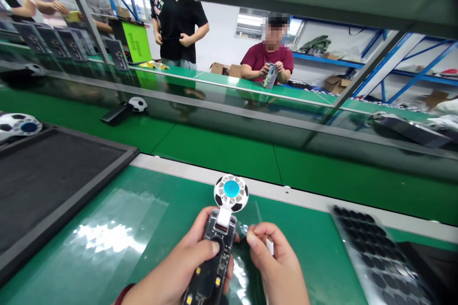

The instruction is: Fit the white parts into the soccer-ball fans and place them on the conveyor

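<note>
My left hand [200,252] is wrapped round the dark handle of a small handheld fan [224,228], the thumb pressed on its round button. The fan's white and black football-patterned head, with a blue centre, points away from me. Yellow squares, perhaps lights, show on the handle's lower part. Just right of the handle, my right hand [275,262] is closed, thumb against forefinger. A small white plug-like piece [270,246] sticks out between its fingers; whatever is at the thumb tip is too small to tell. Clear plastic film [110,233] lies on the green table, left of my hands.
A sheet of round black pads [375,252] lies on the right. A dark-framed tray [71,176] is on the left, with another football fan [21,126] behind it. One more fan [138,104] lies on the green belt [214,147]. Across it, a person [268,62] holds a box.
</note>
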Available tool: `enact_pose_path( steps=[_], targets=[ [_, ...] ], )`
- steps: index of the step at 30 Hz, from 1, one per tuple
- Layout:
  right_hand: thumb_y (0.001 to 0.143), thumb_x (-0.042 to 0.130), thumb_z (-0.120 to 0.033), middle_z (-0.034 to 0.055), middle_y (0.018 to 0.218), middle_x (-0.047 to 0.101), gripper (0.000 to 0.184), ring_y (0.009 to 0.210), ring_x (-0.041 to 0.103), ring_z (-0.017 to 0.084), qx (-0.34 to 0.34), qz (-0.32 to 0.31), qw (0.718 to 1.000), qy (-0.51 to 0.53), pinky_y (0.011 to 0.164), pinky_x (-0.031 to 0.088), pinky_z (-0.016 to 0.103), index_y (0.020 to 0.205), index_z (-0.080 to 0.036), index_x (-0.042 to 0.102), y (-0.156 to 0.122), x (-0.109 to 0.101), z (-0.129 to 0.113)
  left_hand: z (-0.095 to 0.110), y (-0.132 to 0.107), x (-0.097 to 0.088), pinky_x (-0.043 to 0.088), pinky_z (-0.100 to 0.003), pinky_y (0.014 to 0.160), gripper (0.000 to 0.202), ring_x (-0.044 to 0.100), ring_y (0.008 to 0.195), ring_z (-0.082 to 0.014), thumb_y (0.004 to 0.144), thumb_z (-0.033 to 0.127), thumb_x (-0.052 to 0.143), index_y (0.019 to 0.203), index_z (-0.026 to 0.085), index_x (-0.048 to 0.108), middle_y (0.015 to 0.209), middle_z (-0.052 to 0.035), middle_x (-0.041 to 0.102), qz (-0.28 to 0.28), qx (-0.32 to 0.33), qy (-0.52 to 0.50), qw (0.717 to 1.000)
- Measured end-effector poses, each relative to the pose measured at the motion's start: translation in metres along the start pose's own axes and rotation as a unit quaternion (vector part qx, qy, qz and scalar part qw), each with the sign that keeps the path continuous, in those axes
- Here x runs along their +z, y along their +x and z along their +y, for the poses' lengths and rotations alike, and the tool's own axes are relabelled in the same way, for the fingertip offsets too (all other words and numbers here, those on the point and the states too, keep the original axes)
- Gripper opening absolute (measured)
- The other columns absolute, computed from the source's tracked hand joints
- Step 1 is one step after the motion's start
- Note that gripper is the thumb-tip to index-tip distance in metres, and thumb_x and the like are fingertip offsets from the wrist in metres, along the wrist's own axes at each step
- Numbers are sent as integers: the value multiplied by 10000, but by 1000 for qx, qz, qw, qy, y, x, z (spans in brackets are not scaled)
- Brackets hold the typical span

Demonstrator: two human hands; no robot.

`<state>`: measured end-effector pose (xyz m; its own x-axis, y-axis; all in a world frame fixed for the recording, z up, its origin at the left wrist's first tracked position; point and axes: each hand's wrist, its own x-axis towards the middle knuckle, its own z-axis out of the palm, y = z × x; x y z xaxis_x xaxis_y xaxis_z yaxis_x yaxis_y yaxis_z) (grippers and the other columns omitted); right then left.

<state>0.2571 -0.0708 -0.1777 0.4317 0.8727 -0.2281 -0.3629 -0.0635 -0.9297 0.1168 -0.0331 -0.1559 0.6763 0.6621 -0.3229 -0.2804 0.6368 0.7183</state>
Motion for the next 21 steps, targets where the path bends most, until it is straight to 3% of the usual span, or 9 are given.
enact_pose_path(
  steps=[3, 6, 11, 15, 18, 21],
  targets=[
    [586, 710, -317, -46, 619, 546, 196, 620, 500, 109, -23, 13, 1000, -15, 599, 393, 195, 634, -202, 558, -5, 3, -7, 0, 0, 2, 365, -239, 446, 485, 508, 464, -128, 727, 247, 465, 1144, 237, 217, 740, -67, 610, 18, -8, 7, 1000],
    [583, 689, -283, -32, 640, 573, 151, 628, 525, 124, -46, 19, 998, -41, 606, 421, 205, 618, -204, 565, -10, 5, -13, -1, 1, 5, 389, -253, 511, 531, 538, 543, -151, 713, 281, 534, 1155, 246, 241, 697, -26, 598, 35, 3, 26, 999],
    [630, 635, -279, -12, 639, 588, 83, 629, 543, 152, -46, -50, 985, -158, 509, 403, 203, 641, -218, 579, -15, 2, -18, -6, 3, 7, 414, -267, 614, 439, 550, 741, -187, 731, 400, 513, 1110, 260, 341, 884, -33, 580, 73, 17, -9, 997],
    [643, 585, -317, -6, 637, 598, 94, 655, 546, 182, -47, -43, 965, -254, 472, 343, 224, 618, -227, 572, -20, 6, -21, -7, 3, 8, 419, -317, 678, 380, 546, 822, -229, 754, 430, 482, 1088, 277, 382, 884, -33, 583, 53, 8, -22, 998],
    [637, 567, -309, -36, 596, 595, 83, 559, 511, 147, -51, -37, 950, -306, 485, 335, 219, 597, -236, 561, -23, 11, -26, -6, 1, 11, 380, -374, 814, 391, 530, 916, -255, 737, 480, 501, 1060, 272, 426, 927, -35, 585, 48, 7, -29, 998],
    [640, 555, -297, -60, 558, 574, 68, 489, 464, 121, -59, -42, 939, -337, 489, 339, 206, 597, -245, 557, -25, 14, -29, -5, 0, 13, 356, -383, 857, 402, 515, 966, -264, 716, 504, 526, 1036, 271, 456, 967, -35, 584, 53, 9, -30, 998]
  ],
)
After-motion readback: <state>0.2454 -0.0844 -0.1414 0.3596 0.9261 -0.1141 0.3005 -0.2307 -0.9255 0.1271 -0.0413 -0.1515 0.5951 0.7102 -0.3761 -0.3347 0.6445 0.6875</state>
